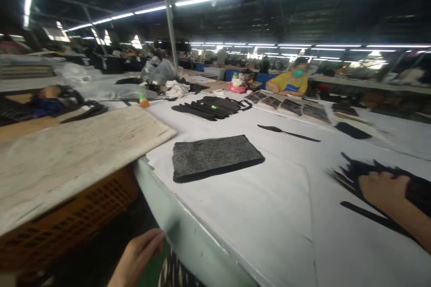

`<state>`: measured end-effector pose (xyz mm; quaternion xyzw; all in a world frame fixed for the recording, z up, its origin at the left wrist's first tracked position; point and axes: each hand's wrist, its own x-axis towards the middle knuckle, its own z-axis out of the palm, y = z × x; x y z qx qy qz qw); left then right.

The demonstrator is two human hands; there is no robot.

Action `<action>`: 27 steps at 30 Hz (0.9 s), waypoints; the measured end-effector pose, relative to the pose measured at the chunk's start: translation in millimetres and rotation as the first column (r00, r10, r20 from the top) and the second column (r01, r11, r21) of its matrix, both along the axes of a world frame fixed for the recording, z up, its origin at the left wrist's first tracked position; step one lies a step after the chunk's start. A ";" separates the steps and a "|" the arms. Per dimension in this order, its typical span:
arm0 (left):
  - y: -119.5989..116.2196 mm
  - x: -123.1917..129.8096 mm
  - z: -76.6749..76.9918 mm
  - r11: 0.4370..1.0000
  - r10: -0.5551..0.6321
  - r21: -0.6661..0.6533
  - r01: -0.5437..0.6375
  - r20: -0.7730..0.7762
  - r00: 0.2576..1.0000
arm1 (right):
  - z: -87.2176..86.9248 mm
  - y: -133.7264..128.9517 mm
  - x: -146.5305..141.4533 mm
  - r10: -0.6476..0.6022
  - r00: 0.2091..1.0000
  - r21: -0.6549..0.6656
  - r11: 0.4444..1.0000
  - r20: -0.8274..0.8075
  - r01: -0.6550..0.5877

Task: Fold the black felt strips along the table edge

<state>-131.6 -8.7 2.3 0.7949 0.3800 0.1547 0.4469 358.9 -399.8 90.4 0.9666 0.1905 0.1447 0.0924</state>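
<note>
My right hand is at the right side of the white-covered table, with its fingers closed over a bunch of black fabric pieces. The ragged edges of the bunch are smeared by motion. Beneath that wrist lies a black strip. My left hand is low, beside the table's near edge, fingers pressed together and nothing visible in them. Between the hands, farther in, a folded stack of dark grey fabric pieces rests flat on the table, touched by neither hand.
Beyond the stack lie black fabric pieces and a thin black strap. A pale board sits at left above an orange crate. Across the table sits a masked person in yellow near several dark panels.
</note>
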 end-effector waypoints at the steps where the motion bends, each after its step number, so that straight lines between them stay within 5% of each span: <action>1: -3.0 2.9 2.9 1.000 -0.017 0.016 0.017 0.010 1.000 | -0.5 38.0 -19.5 0.155 0.986 -0.131 0.978 -0.057 -0.161; 4: -9.4 22.3 14.2 0.993 -0.054 0.111 0.049 0.040 0.998 | -4.7 155.4 -97.3 0.443 0.873 -0.174 0.861 -0.203 -0.478; 7: -10.9 43.3 23.3 0.957 -0.089 0.283 0.065 0.075 0.993 | -17.4 253.5 -175.7 0.747 0.609 0.009 0.634 -0.267 -0.773; 10: -7.4 59.0 25.3 0.858 -0.139 0.510 0.067 0.106 0.985 | -32.2 316.8 -230.3 0.914 0.361 0.083 0.380 -0.185 -0.921; 12: -4.3 66.5 24.0 0.766 -0.169 0.637 0.084 0.075 0.983 | -39.6 340.7 -250.8 0.944 0.287 0.067 0.301 -0.160 -0.951; 15: -2.3 73.7 22.0 0.673 -0.185 0.727 0.134 -0.010 0.983 | -46.4 357.5 -262.0 0.937 0.298 0.007 0.304 -0.185 -0.953; 22: -6.6 84.3 19.6 0.661 -0.227 0.724 0.194 -0.053 0.972 | -44.8 368.7 -252.1 0.889 0.350 0.132 0.401 -0.294 -0.907; 27: -0.8 96.8 15.4 0.581 -0.190 0.793 0.183 -0.086 0.978 | -38.6 379.7 -244.8 0.855 0.375 0.222 0.468 -0.357 -0.856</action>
